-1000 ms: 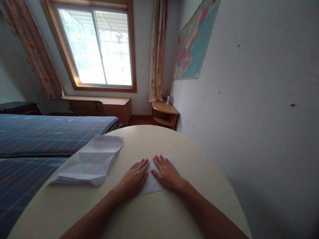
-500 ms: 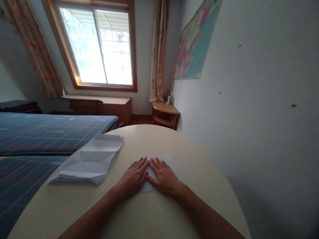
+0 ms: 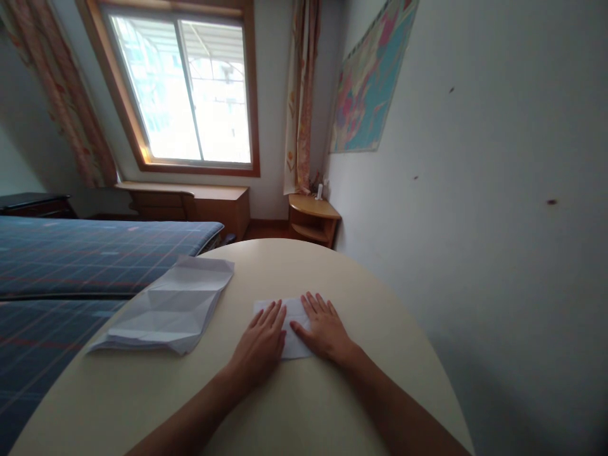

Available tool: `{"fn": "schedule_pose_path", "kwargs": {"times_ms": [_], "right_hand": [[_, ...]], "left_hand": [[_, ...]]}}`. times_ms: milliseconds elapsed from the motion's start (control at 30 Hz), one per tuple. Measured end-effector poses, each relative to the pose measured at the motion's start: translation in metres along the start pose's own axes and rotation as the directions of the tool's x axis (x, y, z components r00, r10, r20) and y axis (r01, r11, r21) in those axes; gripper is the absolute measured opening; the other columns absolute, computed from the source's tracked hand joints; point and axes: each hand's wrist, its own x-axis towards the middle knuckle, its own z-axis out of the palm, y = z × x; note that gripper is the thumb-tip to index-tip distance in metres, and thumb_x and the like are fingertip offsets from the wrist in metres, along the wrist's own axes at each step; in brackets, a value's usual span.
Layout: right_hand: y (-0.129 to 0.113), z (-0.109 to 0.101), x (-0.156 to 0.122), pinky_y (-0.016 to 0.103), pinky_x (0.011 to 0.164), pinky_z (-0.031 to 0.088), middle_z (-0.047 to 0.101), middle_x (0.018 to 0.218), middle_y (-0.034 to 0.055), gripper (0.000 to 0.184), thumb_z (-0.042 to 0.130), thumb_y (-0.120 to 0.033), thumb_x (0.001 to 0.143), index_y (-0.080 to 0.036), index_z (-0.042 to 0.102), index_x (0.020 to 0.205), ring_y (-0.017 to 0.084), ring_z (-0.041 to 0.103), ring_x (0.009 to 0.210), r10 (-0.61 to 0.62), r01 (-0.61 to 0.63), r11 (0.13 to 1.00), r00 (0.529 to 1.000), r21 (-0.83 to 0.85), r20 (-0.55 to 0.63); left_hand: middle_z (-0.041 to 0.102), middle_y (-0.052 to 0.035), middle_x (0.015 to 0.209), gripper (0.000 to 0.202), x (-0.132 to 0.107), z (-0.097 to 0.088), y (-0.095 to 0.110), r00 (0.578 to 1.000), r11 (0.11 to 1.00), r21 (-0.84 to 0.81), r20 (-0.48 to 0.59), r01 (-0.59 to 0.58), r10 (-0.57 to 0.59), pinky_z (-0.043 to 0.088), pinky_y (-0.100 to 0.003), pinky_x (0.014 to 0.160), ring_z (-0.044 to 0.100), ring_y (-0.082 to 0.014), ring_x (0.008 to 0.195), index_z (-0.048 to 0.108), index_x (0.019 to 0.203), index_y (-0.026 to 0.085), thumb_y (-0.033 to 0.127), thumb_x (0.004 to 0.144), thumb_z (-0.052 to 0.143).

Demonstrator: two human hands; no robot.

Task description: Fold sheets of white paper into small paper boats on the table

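Small flat sheet of folded white paper lies under both palms, midway between the hands, on the round cream-coloured table.
The bare left hand covers its left part and the bare right hand its right, so neither is nearer; the sheet seems to run left to right, though with both ends partly covered its long axis is hard to tell. Fingers lie flat and extended, the left's fairly close together, the right's slightly spread, clamped on nothing. Half a second ago the fingertips nearly met over the middle; now the right hand sits farther right, baring a strip of paper between the thumbs, while the creased white paper stack at left lies as it did.
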Motion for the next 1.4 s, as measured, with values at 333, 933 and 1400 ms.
{"fn": "schedule_pose_path", "kwargs": {"times_ms": [333, 933, 1400], "right_hand": [[0.019, -0.010, -0.001, 0.052, 0.117, 0.015, 0.031, 0.155, 0.0118, 0.071, 0.039, -0.057, 0.094, -0.013, 0.035, 0.149, 0.032, 0.020, 0.146, 0.023, -0.023, 0.999, 1.000, 0.037, -0.008], [0.014, -0.030, -0.006, 0.039, 0.098, 0.040, 0.059, 0.115, 0.0141, 0.077, 0.075, -0.065, 0.064, -0.015, 0.062, 0.122, 0.029, 0.051, 0.110, -0.069, 0.075, 0.994, 0.995, 0.080, -0.076], [0.019, -0.016, -0.001, 0.038, 0.108, 0.032, 0.057, 0.132, 0.0153, 0.045, 0.058, -0.041, 0.088, -0.014, 0.062, 0.124, 0.027, 0.045, 0.126, -0.135, 0.141, 0.989, 0.984, 0.048, -0.113]], "left_hand": [[0.019, -0.0099, 0.161, 0.054, 0.001, -0.012, -0.021, 0.971, 0.991, -0.123, 0.227, -0.050, 0.077, 0.016, -0.055, 0.117, 0.012, -0.0277, 0.148, 0.026, 0.152, 0.027, 0.045, 0.101, 0.026], [0.061, -0.0152, 0.117, 0.038, -0.002, -0.023, 0.000, 0.999, 0.996, -0.081, -0.010, -0.037, 0.037, 0.040, -0.049, 0.103, 0.057, -0.0288, 0.109, 0.062, 0.105, 0.015, 0.046, 0.096, 0.041], [0.046, -0.0097, 0.148, 0.056, -0.003, -0.018, -0.013, 0.976, 0.956, -0.231, 0.080, -0.180, 0.203, 0.029, -0.048, 0.115, 0.037, -0.0299, 0.138, 0.045, 0.142, 0.023, 0.051, 0.093, 0.044]]}}
